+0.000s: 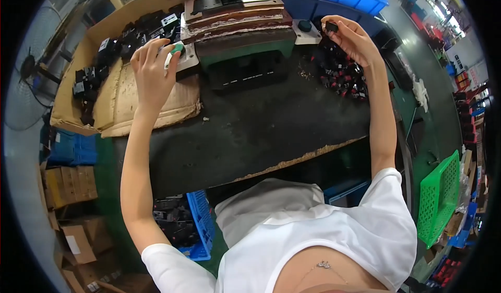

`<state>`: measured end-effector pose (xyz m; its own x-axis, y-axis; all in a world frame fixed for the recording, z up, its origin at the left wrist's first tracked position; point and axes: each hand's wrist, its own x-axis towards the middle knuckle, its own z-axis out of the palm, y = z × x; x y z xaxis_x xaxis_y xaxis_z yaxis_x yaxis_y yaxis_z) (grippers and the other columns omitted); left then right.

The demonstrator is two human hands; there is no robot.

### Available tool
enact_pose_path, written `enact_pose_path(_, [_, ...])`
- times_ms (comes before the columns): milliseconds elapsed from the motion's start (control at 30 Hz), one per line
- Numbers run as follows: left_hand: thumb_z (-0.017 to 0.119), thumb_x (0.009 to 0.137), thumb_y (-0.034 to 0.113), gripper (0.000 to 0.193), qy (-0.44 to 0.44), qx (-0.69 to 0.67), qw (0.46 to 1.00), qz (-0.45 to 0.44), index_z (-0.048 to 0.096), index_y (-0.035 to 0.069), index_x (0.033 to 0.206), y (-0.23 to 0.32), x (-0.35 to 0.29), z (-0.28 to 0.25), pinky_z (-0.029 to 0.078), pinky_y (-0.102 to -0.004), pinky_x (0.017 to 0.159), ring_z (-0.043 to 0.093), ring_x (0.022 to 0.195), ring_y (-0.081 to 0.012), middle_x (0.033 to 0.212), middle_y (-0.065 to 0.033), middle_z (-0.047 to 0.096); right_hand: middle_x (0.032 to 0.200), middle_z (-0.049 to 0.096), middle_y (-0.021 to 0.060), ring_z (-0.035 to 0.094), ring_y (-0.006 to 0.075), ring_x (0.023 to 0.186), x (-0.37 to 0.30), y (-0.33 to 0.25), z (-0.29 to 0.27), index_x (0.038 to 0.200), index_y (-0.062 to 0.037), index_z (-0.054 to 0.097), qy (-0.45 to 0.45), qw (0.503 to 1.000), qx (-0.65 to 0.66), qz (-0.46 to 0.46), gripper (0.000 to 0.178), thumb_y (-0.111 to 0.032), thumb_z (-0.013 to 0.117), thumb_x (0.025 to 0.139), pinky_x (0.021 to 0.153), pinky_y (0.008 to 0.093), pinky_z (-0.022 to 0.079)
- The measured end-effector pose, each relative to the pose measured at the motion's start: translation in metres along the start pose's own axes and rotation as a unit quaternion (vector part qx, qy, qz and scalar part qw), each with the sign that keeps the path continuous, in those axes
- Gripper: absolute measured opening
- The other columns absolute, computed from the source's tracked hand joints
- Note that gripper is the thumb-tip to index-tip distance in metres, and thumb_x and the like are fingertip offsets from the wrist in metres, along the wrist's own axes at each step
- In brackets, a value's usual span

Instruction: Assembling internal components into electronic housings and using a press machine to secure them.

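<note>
Work appears midway: the left hand [152,69], fingers curled, hold unclear, is at a green button [178,48], the right hand [356,40] pinches a black part [331,27], and heaped components [342,80] seemingly remain.

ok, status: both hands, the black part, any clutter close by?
Left hand at green button, contact unclear. Right hand pinching small black part. Closest clutter: pile of black-and-red parts beside right wrist.

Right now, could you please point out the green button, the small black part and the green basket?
Green button [178,48], head view: visible top.
Small black part [332,27], head view: visible face.
Green basket [430,209], head view: perforated wall.
</note>
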<state>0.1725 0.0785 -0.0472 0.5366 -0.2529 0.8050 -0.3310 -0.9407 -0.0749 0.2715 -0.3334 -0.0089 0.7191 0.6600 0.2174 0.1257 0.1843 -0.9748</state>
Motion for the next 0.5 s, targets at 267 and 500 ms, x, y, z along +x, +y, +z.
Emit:
enact_pose_path(267, [0.061, 0.083, 0.019, 0.013, -0.006, -0.02, 0.999, -0.033, 0.063, 0.008, 0.077, -0.004, 0.0, -0.007, 0.032, -0.0378, 0.093, 0.057, 0.082, -0.0181, 0.078, -0.0016, 0.06, 0.107, 0.058, 0.0052, 0.055, 0.0076, 0.092, 0.043, -0.006, 0.021, 0.119, 0.0029, 0.053, 0.1, 0.994, -0.041, -0.006, 0.035, -0.022, 0.05, 0.094, 0.086, 0.0198, 0.047])
enact_pose_path(500, [0.061, 0.083, 0.017, 0.012, -0.008, -0.033, 0.999, -0.022, 0.062, 0.008, 0.074, -0.004, 0.001, -0.005, 0.031, -0.0392, 0.095, 0.057, 0.079, -0.0173, 0.074, -0.0006, 0.059, 0.106, 0.062, -0.0015, 0.056, 0.0093, 0.096, 0.114, -0.008, 0.042, 0.115, -0.0108, 0.062, 0.079, 0.899, -0.393, -0.176, 0.031, -0.027, 0.058, 0.089, 0.088, 0.0255, 0.042])
